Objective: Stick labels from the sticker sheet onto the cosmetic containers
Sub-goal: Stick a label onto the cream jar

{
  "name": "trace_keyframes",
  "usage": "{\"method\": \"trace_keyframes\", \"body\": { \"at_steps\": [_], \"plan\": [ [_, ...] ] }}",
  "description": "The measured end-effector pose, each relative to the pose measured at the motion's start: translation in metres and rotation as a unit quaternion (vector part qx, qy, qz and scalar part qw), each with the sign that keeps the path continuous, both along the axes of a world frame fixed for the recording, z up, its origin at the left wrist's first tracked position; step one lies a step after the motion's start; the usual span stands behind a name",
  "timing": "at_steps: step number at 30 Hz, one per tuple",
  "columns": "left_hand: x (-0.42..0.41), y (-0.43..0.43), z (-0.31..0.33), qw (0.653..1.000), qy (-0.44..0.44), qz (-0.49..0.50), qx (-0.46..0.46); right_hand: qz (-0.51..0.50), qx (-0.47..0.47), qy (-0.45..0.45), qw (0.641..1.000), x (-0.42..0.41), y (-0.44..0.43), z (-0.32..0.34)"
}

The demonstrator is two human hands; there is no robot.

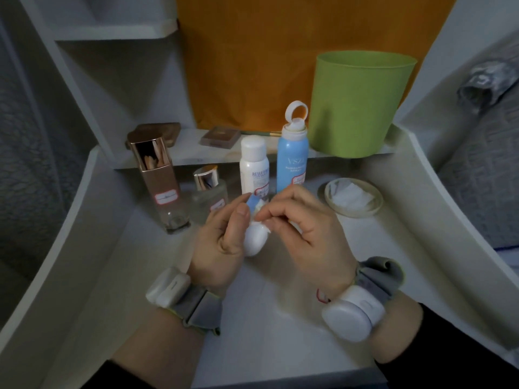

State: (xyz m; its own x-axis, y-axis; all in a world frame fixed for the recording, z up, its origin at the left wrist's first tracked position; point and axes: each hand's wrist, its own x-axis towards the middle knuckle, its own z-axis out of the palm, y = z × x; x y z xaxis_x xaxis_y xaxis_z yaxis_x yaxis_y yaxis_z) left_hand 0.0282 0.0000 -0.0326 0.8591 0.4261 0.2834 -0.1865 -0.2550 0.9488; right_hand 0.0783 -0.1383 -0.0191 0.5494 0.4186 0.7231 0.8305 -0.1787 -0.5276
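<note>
**Q:** What bounds the work area?
**A:** A smooth white desk [266, 332] with raised, curved side walls. Bare surface lies open beneath the wrists. A matte green bin [359, 108] stands at back right.

**Q:** And the container?
**A:** The left hand [222, 240] grips a small white container [252, 244] in front of the blue spray bottle [292, 164]. Its rounded base faces the viewer and its blue-banded end points up and away. The right hand [306, 226] pinches its upper side, thumb and forefinger together.

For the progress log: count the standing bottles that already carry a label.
4. Rose-gold bottle far left, small glass bottle beside it, then white bottle and blue bottle further right. A fifth container, gripped in the left hand, is partly hidden; its label cannot be judged.
</note>
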Motion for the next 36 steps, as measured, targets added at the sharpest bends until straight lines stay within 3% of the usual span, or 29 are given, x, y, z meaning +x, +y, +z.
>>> {"method": "trace_keyframes", "body": {
  "at_steps": [6,12,18,26,29,33,36],
  "plan": [
    [0.002,0.0,-0.003,1.0,0.002,-0.011,0.004,-0.035,0.036,0.045,0.998,0.007,0.001,0.0],
    [-0.001,0.0,-0.003,0.999,-0.027,-0.018,0.018,-0.016,0.03,0.017,0.999,0.0,0.0,-0.002],
    [0.001,-0.001,-0.002,0.994,-0.047,-0.066,-0.07,-0.091,0.084,0.107,0.987,0.012,-0.006,0.005],
    [0.0,0.001,-0.003,0.997,-0.038,-0.052,-0.047,-0.247,-0.143,0.069,0.956,0.038,-0.043,0.007],
    [-0.001,0.002,-0.005,0.996,-0.036,-0.059,-0.054,-0.268,-0.185,0.116,0.938,0.034,-0.047,0.01],
    [-0.001,0.0,-0.004,0.996,-0.041,-0.059,-0.048,-0.173,-0.072,0.111,0.976,0.015,-0.027,0.017],
    [-0.001,0.001,-0.003,0.994,-0.036,-0.081,-0.068,-0.087,-0.111,0.125,0.982,0.005,-0.008,0.016]
  ]
}}
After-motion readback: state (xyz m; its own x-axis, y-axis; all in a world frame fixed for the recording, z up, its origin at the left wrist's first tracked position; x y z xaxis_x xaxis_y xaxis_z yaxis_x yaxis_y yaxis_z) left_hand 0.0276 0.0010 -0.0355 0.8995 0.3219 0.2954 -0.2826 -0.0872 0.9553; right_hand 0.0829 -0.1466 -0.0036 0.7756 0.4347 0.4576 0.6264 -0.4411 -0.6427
